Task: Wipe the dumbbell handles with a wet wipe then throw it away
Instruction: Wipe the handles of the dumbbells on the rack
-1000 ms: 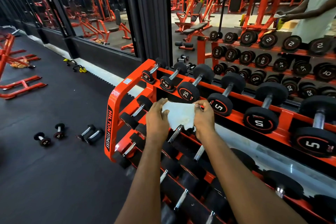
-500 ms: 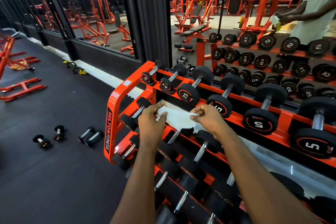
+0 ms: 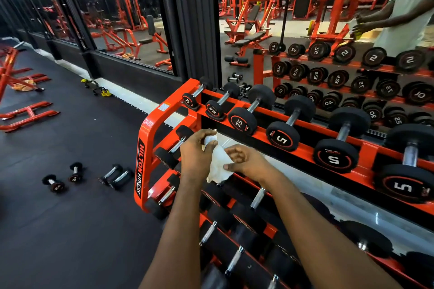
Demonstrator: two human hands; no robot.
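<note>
The orange rack (image 3: 142, 148) holds dumbbells on sloped tiers, their ends facing the person. On its top tier six sit in a row. Counting from the rack's left end they are two small ones marked 2.5 (image 3: 189, 101) (image 3: 214, 109), one marked 7.5 (image 3: 242, 122), and three marked 5 (image 3: 281, 139) (image 3: 334, 158) (image 3: 404, 186). The tiers below carry more black-ended dumbbells with chrome handles (image 3: 257, 197), and arms hide several of them.

The wet wipe (image 3: 219, 165) is white and crumpled. It hangs over the middle tier near the rack's left end, just in front of the top tier's rail. The left hand (image 3: 196, 155) has its fingers curled tight round the wipe's bunched upper end. The right hand (image 3: 246, 161) pinches the lower part, thumb laid on the cloth and fingers bent behind it. Whether the wipe touches any handle beneath it cannot be told.

On the dark floor left of the rack lie four small loose dumbbells (image 3: 75, 171), well apart from it. Behind the rack a mirror (image 3: 258, 7) shows its tiers again.
</note>
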